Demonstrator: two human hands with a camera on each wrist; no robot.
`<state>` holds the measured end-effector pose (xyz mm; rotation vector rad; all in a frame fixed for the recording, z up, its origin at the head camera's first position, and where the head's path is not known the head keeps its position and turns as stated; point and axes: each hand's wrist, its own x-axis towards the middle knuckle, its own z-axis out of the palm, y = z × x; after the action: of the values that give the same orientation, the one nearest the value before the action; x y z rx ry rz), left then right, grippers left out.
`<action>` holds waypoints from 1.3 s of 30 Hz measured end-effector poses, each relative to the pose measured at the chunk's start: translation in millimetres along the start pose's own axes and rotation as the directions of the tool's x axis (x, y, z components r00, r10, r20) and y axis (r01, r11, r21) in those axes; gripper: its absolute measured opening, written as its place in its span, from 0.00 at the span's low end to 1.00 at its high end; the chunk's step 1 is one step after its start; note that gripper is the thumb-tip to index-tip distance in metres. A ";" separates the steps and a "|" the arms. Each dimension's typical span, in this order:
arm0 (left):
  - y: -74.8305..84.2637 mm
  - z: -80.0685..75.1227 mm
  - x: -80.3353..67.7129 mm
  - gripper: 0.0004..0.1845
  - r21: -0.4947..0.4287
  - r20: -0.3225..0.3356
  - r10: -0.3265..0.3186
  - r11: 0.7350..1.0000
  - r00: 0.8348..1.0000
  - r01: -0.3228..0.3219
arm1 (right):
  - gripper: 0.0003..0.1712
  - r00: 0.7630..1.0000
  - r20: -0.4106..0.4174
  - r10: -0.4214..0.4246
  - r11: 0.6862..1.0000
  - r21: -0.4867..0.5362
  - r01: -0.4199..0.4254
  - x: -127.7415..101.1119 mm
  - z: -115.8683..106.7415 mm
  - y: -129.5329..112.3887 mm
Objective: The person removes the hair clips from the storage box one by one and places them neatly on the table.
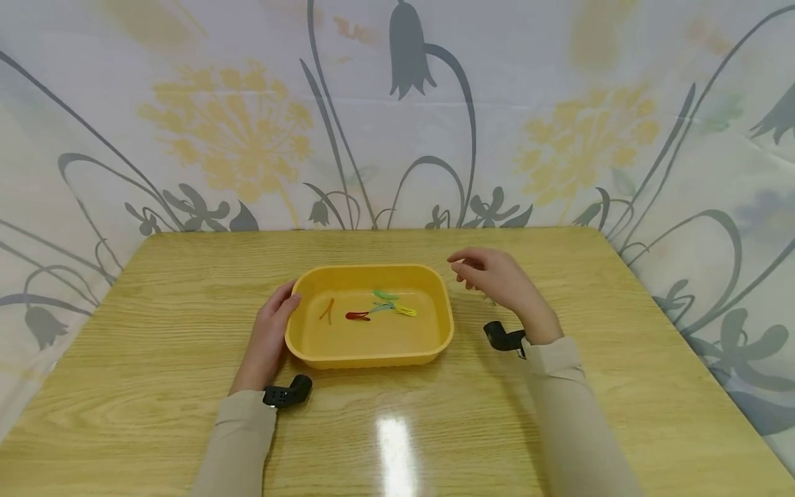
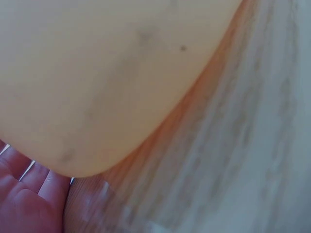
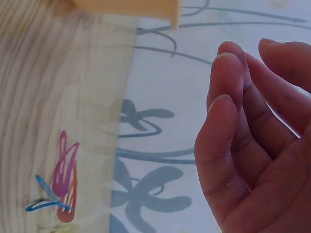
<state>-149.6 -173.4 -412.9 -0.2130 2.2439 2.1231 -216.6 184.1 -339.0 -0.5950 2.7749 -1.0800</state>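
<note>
A yellow plastic basin stands on the table with several snap hair clips inside: an orange one, a red one, and blue, green and yellow ones bunched together. My left hand grips the basin's left side, thumb at the rim; the left wrist view shows the fingers against the outer wall. To the right of the basin, my right hand is raised over the table, fingers loosely bent and holding nothing. Beneath it lie more clips, purple, red and blue, mostly hidden in the head view.
The wooden table carries the basin near its middle. A floral cloth rises behind the table and along both sides. Black wrist cameras are strapped at both wrists, over beige sleeves.
</note>
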 end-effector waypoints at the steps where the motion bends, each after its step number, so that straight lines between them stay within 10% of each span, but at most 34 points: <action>1: 0.2 -0.1 0.2 0.26 -0.002 -0.002 -0.001 1.000 1.000 0.001 | 0.19 1.000 -0.003 -0.005 1.000 0.010 0.005 0.3 -0.5 -2.4; 39: 9.4 1.7 -6.0 0.25 0.029 -0.014 -0.009 1.000 1.000 0.009 | 0.17 0.996 -0.005 -0.085 0.965 0.249 0.084 27.1 39.2 -58.2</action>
<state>-144.9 -170.8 -402.9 -0.2370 2.2752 2.0892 -213.6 109.7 -328.0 -0.6864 2.5714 -1.4135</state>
